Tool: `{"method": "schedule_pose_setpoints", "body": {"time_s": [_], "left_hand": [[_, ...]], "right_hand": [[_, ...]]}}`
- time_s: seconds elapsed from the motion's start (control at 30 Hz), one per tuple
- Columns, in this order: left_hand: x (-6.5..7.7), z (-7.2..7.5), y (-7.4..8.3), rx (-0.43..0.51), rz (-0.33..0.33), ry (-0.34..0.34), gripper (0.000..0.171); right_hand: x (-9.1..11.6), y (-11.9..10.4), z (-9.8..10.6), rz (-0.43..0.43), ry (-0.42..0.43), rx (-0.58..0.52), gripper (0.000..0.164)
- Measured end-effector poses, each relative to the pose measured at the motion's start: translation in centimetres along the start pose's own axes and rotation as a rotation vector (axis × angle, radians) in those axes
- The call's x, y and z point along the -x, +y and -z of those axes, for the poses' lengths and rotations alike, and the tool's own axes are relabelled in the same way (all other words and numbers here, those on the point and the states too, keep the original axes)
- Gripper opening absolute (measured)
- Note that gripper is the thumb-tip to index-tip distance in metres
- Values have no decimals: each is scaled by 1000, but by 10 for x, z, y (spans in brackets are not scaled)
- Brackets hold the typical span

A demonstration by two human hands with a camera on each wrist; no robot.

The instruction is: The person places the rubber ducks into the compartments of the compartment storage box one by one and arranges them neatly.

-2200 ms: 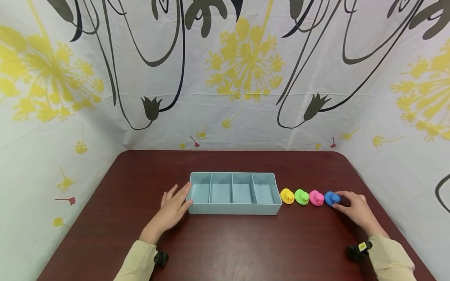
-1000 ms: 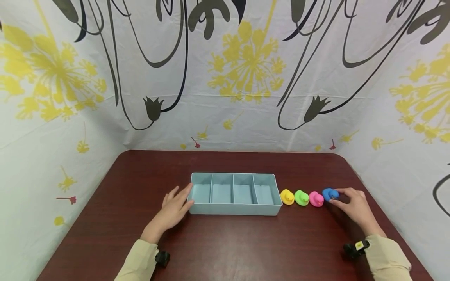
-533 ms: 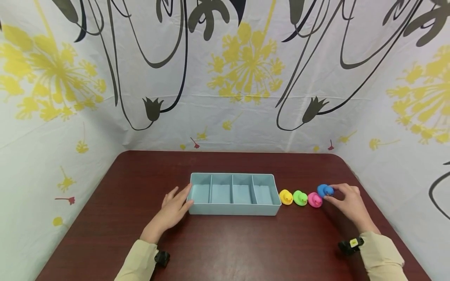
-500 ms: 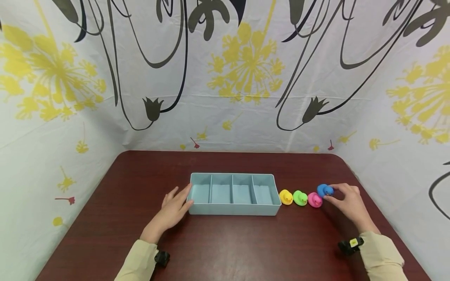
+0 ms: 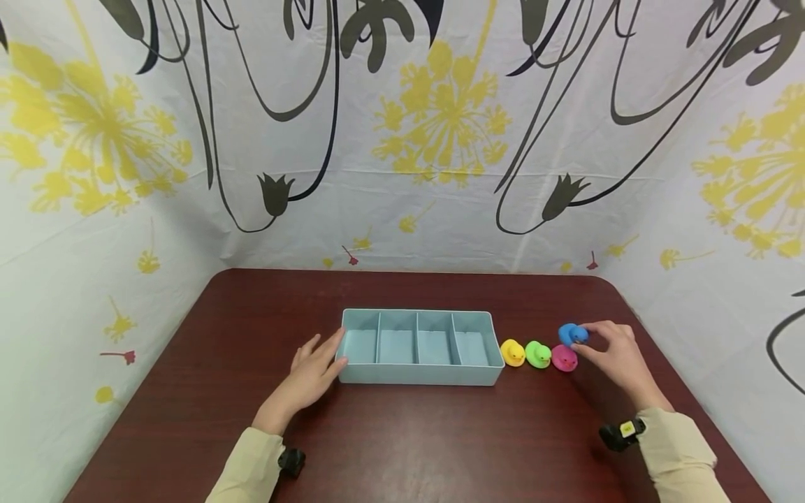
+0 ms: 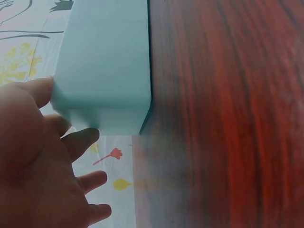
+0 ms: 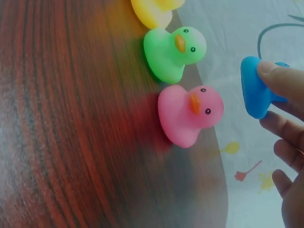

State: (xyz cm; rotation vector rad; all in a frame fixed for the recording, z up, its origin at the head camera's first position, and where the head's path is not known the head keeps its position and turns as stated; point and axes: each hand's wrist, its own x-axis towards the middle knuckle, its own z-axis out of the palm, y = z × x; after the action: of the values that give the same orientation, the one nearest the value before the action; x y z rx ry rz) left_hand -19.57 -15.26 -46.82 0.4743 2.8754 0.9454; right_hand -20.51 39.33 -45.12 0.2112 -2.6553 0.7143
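A blue rubber duck [image 5: 571,334] is pinched between thumb and fingers of my right hand [image 5: 618,353], held up off the table. In the right wrist view the blue duck [image 7: 255,88] hangs apart from the pink rubber duck [image 7: 187,116]. Pink [image 5: 564,358], green [image 5: 538,355] and yellow [image 5: 513,353] rubber ducks stand in a row beside a pale blue box [image 5: 418,375] with several compartments, all bare inside. My left hand [image 5: 306,377], fingers extended, touches the box's left end; the left wrist view shows its fingertips at the box [image 6: 104,61] corner.
The dark red-brown table [image 5: 440,440] has rounded far corners. Behind it and at both sides hangs a white cloth [image 5: 453,216] printed with flowers. A black wrist camera [image 5: 291,462] sits on the left wrist, another wrist camera [image 5: 619,434] on the right.
The right hand has lifted the blue duck from the right end of the row and carried it up and left, behind the pink duck. The left hand and box stay in place.
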Motion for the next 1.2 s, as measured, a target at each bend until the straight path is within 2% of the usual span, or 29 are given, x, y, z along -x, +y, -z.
{"method": "schedule_pose_setpoints", "body": {"time_s": [0.37,0.77,1.2], "left_hand": [[1,-1,0,22,9,1,63],[1,0,1,35,25,-2,64],[1,0,1,39,28,-5,63]], "right_hand": [[-1,-13,-7,36,89,-45,40],[-9,-31,-16,41,64,-78,37],[-28,-51,-26,67,37,-144,35]]}}
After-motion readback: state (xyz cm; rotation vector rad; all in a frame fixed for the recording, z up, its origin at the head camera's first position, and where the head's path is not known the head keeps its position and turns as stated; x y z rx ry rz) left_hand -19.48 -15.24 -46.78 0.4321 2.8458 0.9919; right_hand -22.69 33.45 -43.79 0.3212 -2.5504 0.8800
